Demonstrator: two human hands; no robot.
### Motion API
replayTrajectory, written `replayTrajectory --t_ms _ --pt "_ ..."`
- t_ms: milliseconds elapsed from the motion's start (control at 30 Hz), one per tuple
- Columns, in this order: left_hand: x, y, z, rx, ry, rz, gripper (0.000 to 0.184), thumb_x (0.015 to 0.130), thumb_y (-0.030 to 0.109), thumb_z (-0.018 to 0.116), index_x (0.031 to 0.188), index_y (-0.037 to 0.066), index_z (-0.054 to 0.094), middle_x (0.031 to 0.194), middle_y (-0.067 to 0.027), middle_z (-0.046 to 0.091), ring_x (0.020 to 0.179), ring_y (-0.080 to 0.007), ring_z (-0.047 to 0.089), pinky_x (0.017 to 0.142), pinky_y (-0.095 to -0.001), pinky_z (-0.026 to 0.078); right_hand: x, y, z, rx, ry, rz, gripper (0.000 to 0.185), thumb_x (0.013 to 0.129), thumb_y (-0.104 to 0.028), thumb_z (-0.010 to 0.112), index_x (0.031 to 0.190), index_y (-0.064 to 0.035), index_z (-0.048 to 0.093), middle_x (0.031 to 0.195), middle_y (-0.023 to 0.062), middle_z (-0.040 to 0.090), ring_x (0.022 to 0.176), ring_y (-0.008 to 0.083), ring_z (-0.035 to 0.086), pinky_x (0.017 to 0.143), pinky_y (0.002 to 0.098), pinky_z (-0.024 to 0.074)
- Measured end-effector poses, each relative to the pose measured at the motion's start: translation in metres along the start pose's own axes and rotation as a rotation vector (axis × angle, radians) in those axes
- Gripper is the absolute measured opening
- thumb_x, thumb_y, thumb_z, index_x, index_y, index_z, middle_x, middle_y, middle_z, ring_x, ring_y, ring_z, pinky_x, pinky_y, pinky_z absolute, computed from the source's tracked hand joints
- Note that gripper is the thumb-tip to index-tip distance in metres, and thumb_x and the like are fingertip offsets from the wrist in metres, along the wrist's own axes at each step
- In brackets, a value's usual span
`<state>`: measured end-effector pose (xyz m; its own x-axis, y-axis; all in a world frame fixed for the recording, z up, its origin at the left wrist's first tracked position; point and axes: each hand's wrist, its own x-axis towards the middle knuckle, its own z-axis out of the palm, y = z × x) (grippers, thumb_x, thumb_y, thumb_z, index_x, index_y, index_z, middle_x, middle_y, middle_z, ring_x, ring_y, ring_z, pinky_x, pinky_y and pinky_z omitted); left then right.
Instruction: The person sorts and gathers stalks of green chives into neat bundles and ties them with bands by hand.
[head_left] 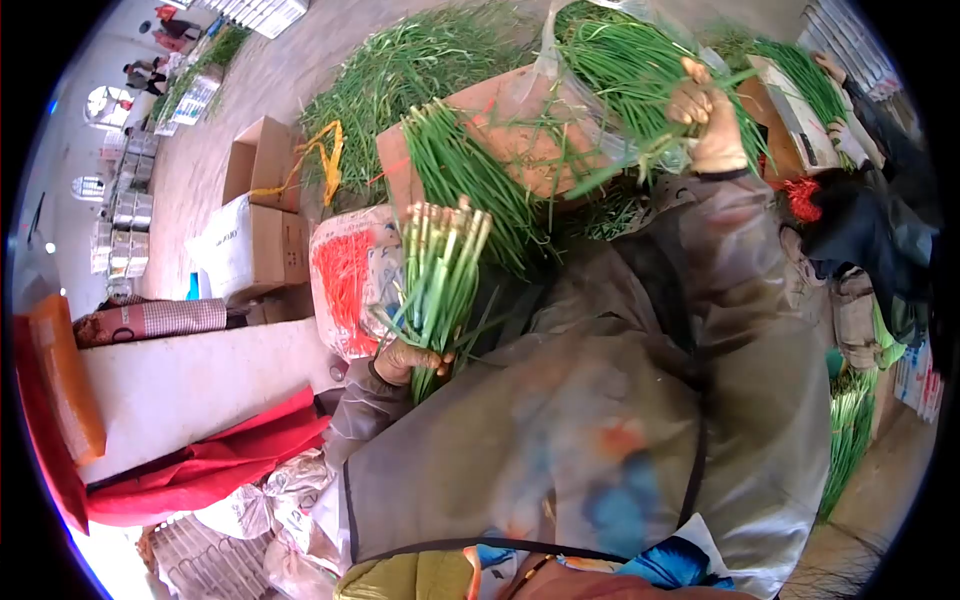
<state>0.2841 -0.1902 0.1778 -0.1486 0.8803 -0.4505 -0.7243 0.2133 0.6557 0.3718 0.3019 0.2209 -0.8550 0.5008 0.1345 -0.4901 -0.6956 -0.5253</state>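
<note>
My left hand [402, 362] is closed around a bunch of green stalks [443, 262], held upright with their pale cut ends on top. My right hand [706, 118] is raised at the upper right with its fingers curled shut on a few loose green leaves [640, 160], which stick out on both sides. Just behind it lies a big heap of long greens [625, 65] in clear plastic. Another pile of greens [470, 185] rests on a cardboard sheet [515, 105], beyond the bunch in my left hand.
Red ties [343, 285] hang over a packet beside my left hand. Cut leaves [390, 85] cover the floor ahead. An open cardboard box [262, 165] stands left, near a white board [215, 385]. At right, another person [870, 200] handles greens.
</note>
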Motion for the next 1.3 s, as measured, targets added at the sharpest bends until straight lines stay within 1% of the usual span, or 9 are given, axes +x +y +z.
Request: replayTrajectory --t_ms 100,300,400,533,967,1033,1167,1267,1300 --pt "0.006 -0.026 -0.036 -0.061 -0.150 0.091 0.047 0.068 0.014 0.070 0.107 0.000 0.049 0.087 -0.0092 0.053 0.066 -0.0183 0.053 0.058 -0.0274 0.044 -0.031 0.047 0.004 -0.111 0.147 0.225 0.019 0.084 -0.020 0.057 0.093 -0.0023 0.056 0.062 0.0003 0.051 0.054 0.0126 0.049 0.049 0.0258 0.0393" --pt "0.028 -0.030 -0.009 -0.176 -0.221 0.171 0.060 0.065 0.022 0.073 0.114 -0.002 0.048 0.106 -0.0160 0.055 0.071 -0.0201 0.057 0.061 -0.0279 0.046 -0.081 0.125 0.011 -2.230 -0.683 0.858 0.060 0.068 -0.033 0.070 0.116 -0.0016 0.051 0.106 0.0187 0.058 0.101 0.0257 0.056 0.086 0.0363 0.0430" --pt "0.033 -0.033 0.001 -0.237 -0.194 0.173 0.066 0.065 0.031 0.072 0.117 -0.002 0.048 0.114 -0.0189 0.053 0.073 -0.0217 0.057 0.063 -0.0302 0.047 -0.071 0.139 0.015 -0.854 -0.262 0.415 0.049 0.079 -0.024 0.067 0.116 0.0012 0.049 0.108 0.0103 0.057 0.099 0.0161 0.053 0.086 0.0289 0.0420" --pt "0.044 -0.033 0.016 -0.426 -0.292 0.091 0.085 0.068 0.040 0.069 0.134 0.003 0.030 0.134 -0.0179 0.036 0.110 -0.0269 0.050 0.087 -0.0384 0.045 -0.073 0.150 0.066 -0.771 -0.475 0.574 0.045 0.080 -0.024 0.066 0.114 0.0005 0.052 0.098 0.0069 0.058 0.090 0.0111 0.053 0.080 0.0236 0.0425" --pt "0.031 -0.073 0.001 -0.590 0.039 0.334 0.070 0.064 0.025 0.075 0.123 0.003 0.045 0.119 -0.0155 0.052 0.107 -0.0333 0.050 0.093 -0.0482 0.040 -0.065 0.080 0.038 0.104 -0.022 0.414 0.010 0.079 -0.012 0.059 0.074 -0.0079 0.052 0.058 -0.0062 0.034 0.050 0.0043 0.034 0.046 0.0190 0.0302" --pt "0.025 -0.089 -0.021 -0.579 0.164 0.316 0.065 0.065 0.026 0.073 0.120 0.002 0.047 0.117 -0.0149 0.053 0.105 -0.0321 0.052 0.092 -0.0473 0.041 -0.054 0.065 0.010 -0.115 0.013 0.242 0.008 0.079 -0.012 0.059 0.079 -0.0051 0.056 0.062 -0.0046 0.041 0.054 0.0058 0.039 0.050 0.0195 0.0342" --pt "0.026 -0.102 -0.034 -0.432 0.270 0.310 0.062 0.069 0.029 0.071 0.120 0.002 0.047 0.113 -0.0124 0.056 0.102 -0.0295 0.054 0.091 -0.0442 0.042 -0.077 0.074 0.003 -2.361 -0.213 -0.211 0.017 0.080 -0.012 0.060 0.096 -0.0057 0.061 0.081 0.0044 0.061 0.076 0.0156 0.057 0.072 0.0281 0.0445" --pt "0.032 -0.071 0.002 -0.408 0.195 0.334 0.063 0.072 0.031 0.069 0.122 0.002 0.045 0.117 -0.0130 0.054 0.105 -0.0287 0.053 0.092 -0.0420 0.042 -0.089 0.075 0.089 -1.084 -0.160 0.231 0.024 0.078 -0.031 0.062 0.084 -0.0079 0.065 0.083 0.0102 0.062 0.074 0.0276 0.059 0.066 0.0347 0.0467" --pt "0.035 -0.064 0.012 -0.391 0.182 0.339 0.062 0.075 0.034 0.066 0.123 0.002 0.043 0.118 -0.0130 0.052 0.106 -0.0284 0.052 0.092 -0.0416 0.041 -0.094 0.080 0.103 -1.529 -0.394 0.101 0.024 0.078 -0.026 0.064 0.089 -0.0044 0.061 0.080 0.0082 0.061 0.074 0.0169 0.059 0.063 0.0270 0.0460"
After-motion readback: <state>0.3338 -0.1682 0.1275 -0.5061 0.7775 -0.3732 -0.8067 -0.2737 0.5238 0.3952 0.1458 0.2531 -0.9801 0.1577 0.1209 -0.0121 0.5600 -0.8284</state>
